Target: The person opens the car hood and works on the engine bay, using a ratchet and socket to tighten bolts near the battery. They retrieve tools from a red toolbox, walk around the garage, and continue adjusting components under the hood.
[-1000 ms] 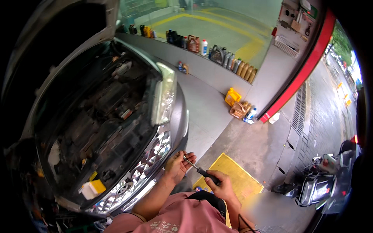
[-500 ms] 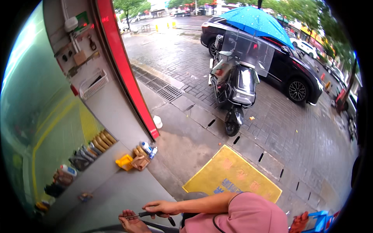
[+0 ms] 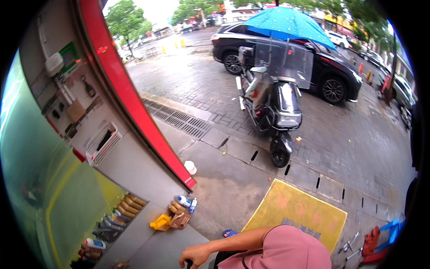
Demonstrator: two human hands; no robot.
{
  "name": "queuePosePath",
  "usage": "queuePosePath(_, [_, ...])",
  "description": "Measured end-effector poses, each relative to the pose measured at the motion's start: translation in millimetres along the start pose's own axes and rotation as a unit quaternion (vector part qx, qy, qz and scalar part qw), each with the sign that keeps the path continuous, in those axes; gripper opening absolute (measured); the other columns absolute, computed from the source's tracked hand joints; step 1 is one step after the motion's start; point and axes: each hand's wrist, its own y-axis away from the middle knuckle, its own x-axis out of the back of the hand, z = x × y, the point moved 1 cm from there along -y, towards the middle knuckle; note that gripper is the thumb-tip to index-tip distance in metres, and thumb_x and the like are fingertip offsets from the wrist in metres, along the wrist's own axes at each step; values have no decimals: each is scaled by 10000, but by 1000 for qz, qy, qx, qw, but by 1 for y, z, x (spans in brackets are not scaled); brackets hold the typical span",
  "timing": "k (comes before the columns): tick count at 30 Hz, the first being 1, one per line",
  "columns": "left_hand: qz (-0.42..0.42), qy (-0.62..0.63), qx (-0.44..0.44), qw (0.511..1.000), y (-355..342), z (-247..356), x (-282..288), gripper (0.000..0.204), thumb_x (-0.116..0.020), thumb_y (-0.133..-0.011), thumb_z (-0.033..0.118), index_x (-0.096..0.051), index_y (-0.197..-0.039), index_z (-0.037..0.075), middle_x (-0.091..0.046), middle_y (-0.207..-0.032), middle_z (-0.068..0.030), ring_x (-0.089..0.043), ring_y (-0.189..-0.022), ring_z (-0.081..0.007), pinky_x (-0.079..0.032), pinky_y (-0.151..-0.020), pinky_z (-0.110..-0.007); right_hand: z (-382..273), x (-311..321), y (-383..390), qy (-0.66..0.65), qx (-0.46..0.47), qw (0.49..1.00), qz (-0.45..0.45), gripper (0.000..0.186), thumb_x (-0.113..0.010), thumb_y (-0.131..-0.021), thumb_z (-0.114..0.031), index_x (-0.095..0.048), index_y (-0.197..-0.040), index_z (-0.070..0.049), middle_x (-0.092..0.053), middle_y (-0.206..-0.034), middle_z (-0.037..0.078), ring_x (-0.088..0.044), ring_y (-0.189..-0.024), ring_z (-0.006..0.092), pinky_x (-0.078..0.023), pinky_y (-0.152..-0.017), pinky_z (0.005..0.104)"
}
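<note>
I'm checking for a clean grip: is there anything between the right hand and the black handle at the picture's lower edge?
Nothing visible: the right hand appears to grip the black handle directly. The lower edge cuts off the rest, so I cannot tell about anything below.

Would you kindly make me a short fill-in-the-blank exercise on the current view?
1. The hand that holds the dark handle is the person's ____ one.
2. Just left of the brown jug is a ____ jug.
3. The umbrella above the scooter is ____.
4. The person's sleeve is ____.

Missing words: right; yellow; blue; pink.
</note>
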Motion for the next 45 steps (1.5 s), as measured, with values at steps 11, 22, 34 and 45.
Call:
queuePosePath(11, [157,-256,-145,943,-79,44,75,191,-577,-909,209,-658,-865,42,-609,-690,0,-575,-654,-123,-471,-650,-250,14,55,-28,-278,-293,903,144,365,-444,-976,-443,-516,-1061,-96,-531,-681,40,-422,-431,94,-351,-379,235])
queuePosePath(22, [431,-61,-83,896,79,-101,25,222,-578,-871,223,-647,-959,31,-649,-883,-164,-607,-815,-359,-476,-735,-407,-12,-64,-171,-176,-243,941,-155,287,-579,-919,-83,-458,-1167,-9,-578,-651,71,-538,-500,117,-405,-421,228])
queuePosePath(34, [718,74,62,690,147,-176,26,215,-559,-890,217,-647,-1019,70,-655,-942,-133,-622,-878,-335,-487,-750,-424,-108,-227,-382,-11,-42,822,-568,352,-594,-916,-115,-444,-1207,13,-607,-723,68,-599,-589,120,-482,-521,248])
queuePosePath(45, [889,124,148,416,310,-212,93,287,-674,-838,236,-631,-1050,47,-658,-889,-118,-643,-826,-317,-515,-716,-362,-185,-394,-527,-125,-9,775,-619,300,-580,-939,-189,-468,-1139,5,-623,-718,62,-536,-519,73,-444,-470,228])
